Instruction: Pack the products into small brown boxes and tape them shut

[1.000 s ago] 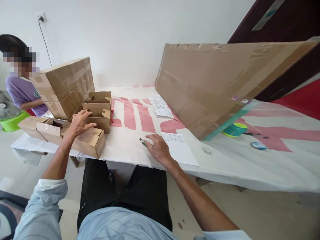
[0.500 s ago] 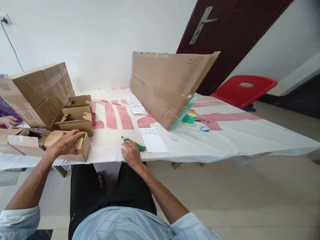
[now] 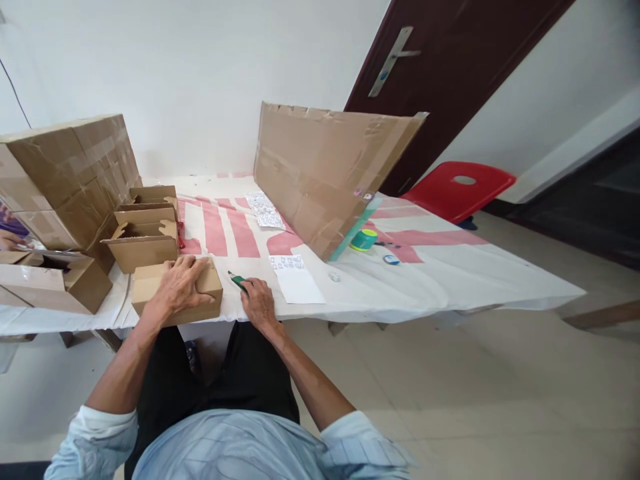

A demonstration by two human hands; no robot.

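Note:
A small closed cardboard box (image 3: 146,283) lies at the near edge of the table, with my left hand (image 3: 184,287) gripping it from above, thumb toward the near side and fingers over the top. To its right, my right hand (image 3: 259,303) is wrapped round a green utility knife (image 3: 237,280), whose tip points left toward the box. Just right of that hand lies a white sheet (image 3: 301,287) with small printed drawings along its top. Behind the box stands an open carton (image 3: 145,253), its flaps up.
Another open carton (image 3: 90,290) is at the left, before a large taped box (image 3: 60,167). A big cardboard panel (image 3: 325,173) stands mid-table. Green tape (image 3: 363,240) lies right of it. A person's hand (image 3: 7,241) shows at the left edge.
My left hand has moved the small box to the right, away from the open carton at the left. My right hand has closed round the green knife and lifted its tip toward the box.

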